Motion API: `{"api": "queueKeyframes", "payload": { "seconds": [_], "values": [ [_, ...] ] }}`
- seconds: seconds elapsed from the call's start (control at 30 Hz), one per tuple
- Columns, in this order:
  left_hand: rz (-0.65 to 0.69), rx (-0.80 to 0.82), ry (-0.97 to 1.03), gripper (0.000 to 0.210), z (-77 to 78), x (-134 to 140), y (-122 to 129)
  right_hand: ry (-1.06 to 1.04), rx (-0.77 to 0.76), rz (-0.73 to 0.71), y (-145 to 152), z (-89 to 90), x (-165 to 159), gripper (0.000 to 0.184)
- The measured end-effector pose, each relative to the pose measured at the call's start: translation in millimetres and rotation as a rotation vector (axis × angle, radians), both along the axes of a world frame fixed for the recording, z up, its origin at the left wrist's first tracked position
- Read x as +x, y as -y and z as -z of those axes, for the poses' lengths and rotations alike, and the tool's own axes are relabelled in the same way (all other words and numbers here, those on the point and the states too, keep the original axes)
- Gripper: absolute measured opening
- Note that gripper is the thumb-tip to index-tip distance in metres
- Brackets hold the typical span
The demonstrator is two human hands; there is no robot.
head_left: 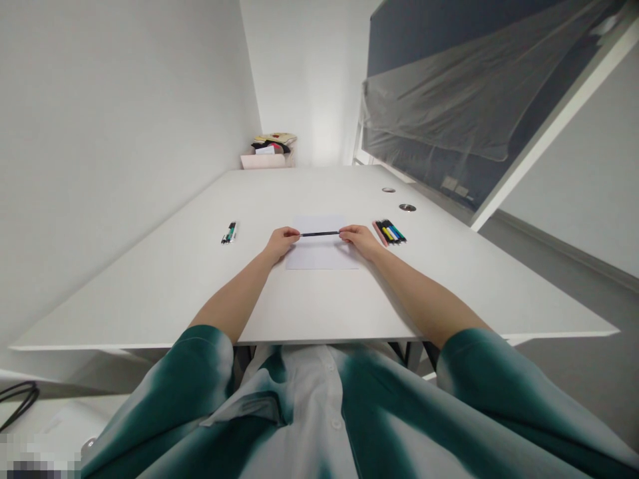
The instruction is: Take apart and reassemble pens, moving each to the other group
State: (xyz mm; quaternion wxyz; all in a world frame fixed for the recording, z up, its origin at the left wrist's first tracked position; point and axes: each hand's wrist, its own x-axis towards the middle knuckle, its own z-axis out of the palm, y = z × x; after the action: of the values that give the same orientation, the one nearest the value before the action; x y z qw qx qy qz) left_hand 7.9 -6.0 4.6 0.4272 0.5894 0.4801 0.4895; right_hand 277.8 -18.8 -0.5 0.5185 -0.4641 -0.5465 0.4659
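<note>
A slim black pen-like stick [320, 233] lies level between my two hands, above a sheet of white paper [322, 258] on the table. My left hand [282, 242] pinches its left end between thumb and fingers. At the other end, my right hand [360, 238] grips it the same way. Whether it is a pen or a pencil cannot be made out. Just right of my right hand lies a row of several markers [391, 232] with coloured barrels. A small group of pens [229, 233] with green and white parts rests farther out on the left.
The white table [319, 303] stretches away from me, a wall along its left. At its far end stands a pink box [263, 161] with cloth-like items on it. Two round metal cable-hole covers [407, 207] sit near the right edge. Beyond that edge leans a dark panel [449, 100] under plastic film.
</note>
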Motion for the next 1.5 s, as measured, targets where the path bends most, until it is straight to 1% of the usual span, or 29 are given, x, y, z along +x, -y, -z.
{"api": "queueKeyframes", "payload": {
  "seconds": [0.17,0.37,0.53,0.93,1.17,1.4,1.5],
  "values": [
    [-0.01,-0.006,-0.016,0.023,0.8,-0.1,-1.0,-0.017,0.002,-0.008,-0.6,0.8,-0.4,0.027],
    [-0.035,-0.026,-0.038,0.022,1.2,1.7,-1.8,-0.022,0.02,-0.001,-2.9,3.9,0.3,0.029],
    [-0.02,-0.024,-0.038,0.02,0.7,1.5,-1.4,-0.013,0.021,0.004,-4.1,5.2,1.2,0.028],
    [0.013,-0.003,-0.016,0.02,2.0,1.5,-0.6,0.003,0.013,0.014,-2.8,3.9,1.0,0.023],
    [0.01,-0.003,-0.024,0.017,2.6,1.2,-1.3,-0.038,0.02,0.013,-2.4,4.4,-1.1,0.025],
    [0.006,-0.007,-0.043,0.018,1.9,1.3,-1.9,-0.011,0.037,-0.019,-0.4,0.9,0.0,0.026],
    [-0.002,-0.007,-0.047,0.02,2.4,1.4,-2.1,-0.014,0.035,-0.01,0.8,-0.1,-0.7,0.026]
  ]
}}
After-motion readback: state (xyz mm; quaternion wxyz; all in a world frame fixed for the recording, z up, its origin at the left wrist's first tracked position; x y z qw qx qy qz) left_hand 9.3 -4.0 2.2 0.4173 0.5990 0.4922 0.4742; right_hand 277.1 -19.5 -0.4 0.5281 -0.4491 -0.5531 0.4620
